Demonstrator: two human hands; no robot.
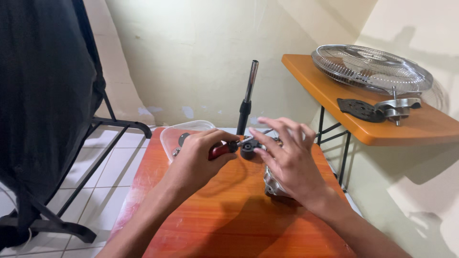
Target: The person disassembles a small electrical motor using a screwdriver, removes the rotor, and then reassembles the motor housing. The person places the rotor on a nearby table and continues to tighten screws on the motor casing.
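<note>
A person's left hand [198,155] is closed around the red handle of a screwdriver [224,149], its tip meeting a small black part [249,149] near the far edge of an orange table [229,224]. The right hand [287,160] rests on a metal motor housing [273,185] just right of that part, fingers spread and loose; whether the fingertips pinch anything is hard to tell. A clear plastic tub [179,133] sits at the table's far left corner, an upright pole [247,98] behind the black part. The table's near half lies bare. Well right of the table, a shelf [406,131] carries a wire fan guard [370,64].
</note>
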